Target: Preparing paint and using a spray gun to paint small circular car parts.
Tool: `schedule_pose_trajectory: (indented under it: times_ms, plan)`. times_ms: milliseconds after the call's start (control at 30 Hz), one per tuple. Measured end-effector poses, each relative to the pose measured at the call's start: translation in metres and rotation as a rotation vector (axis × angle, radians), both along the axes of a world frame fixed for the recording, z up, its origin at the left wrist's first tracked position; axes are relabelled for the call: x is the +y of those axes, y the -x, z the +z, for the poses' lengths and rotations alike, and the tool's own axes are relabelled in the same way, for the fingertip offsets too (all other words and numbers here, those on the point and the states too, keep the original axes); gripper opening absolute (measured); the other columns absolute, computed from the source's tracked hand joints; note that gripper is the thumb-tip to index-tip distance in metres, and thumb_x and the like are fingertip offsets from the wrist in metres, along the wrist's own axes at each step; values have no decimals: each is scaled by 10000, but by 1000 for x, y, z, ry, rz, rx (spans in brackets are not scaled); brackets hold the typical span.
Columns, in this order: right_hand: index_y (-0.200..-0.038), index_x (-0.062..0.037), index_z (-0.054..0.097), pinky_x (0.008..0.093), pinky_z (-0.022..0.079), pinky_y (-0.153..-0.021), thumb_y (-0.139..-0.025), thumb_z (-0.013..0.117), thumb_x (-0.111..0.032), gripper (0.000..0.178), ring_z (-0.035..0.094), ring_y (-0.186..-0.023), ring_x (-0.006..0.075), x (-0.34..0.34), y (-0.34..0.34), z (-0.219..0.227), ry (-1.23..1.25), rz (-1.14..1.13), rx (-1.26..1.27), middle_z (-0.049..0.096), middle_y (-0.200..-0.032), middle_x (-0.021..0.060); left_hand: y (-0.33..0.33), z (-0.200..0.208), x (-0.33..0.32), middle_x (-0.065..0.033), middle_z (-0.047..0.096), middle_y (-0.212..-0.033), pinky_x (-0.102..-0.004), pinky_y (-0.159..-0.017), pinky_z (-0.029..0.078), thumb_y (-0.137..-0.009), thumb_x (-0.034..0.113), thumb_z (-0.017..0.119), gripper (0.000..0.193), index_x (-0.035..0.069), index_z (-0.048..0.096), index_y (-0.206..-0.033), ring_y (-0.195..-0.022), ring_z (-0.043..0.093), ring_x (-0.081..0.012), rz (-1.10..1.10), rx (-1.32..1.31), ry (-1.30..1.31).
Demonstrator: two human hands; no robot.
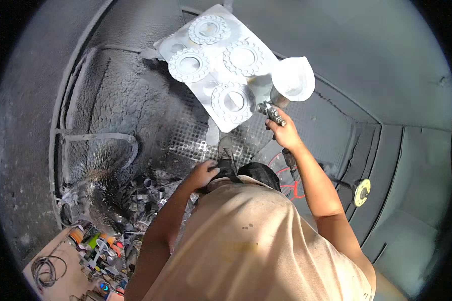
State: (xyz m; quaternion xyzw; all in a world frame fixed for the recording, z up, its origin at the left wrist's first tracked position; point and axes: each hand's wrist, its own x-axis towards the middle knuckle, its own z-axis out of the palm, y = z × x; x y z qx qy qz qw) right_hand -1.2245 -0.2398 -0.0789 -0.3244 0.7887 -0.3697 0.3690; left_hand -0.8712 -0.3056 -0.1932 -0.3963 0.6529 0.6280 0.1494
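Observation:
My right hand [286,133] is closed around the grip of a metal spray gun [272,114]. A white cup-like piece [292,79] with an uneven rim sits just beyond the gun, over a greyish cylinder. The gun's head is close to the right edge of a pale board [206,93]. On that board lie several white rings with scalloped edges; the nearest ring [232,103] is just left of the gun. Down by my waist, my left hand [202,174] has its fingers curled against dark cloth; whatever they hold is hidden.
A red hose [296,190] hangs below my right forearm. The floor [186,143] is a dark perforated grating. At lower left, cups and cans [145,193] crowd together near a coiled cable [48,271]. A yellow disc [361,192] stands by the grey right wall.

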Motion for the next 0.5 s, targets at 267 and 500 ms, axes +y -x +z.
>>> schedule_pose_trajectory:
  times_ms: [267, 500]
  plan:
    - [-1345, -85, 602, 349, 513, -753, -917, 685, -158, 442, 623, -797, 175, -88, 13, 23, -6, 135, -50, 707, -943, 91, -4, 0, -29, -189, 680, -1257, -401, -973, 497, -946, 376, 671, 562, 1, 554, -1347, -1122, 668, -319, 394, 25, 98]
    - [-1425, -90, 561, 270, 502, -779, -944, 694, -129, 501, 599, -834, 108, -99, -1, 48, -29, 472, -398, 688, -964, 20, 25, 27, -40, -184, 696, -1230, -403, -947, 512, -927, 361, 687, 595, 14, 530, -1384, -1083, 685, -303, 609, -26, 263]
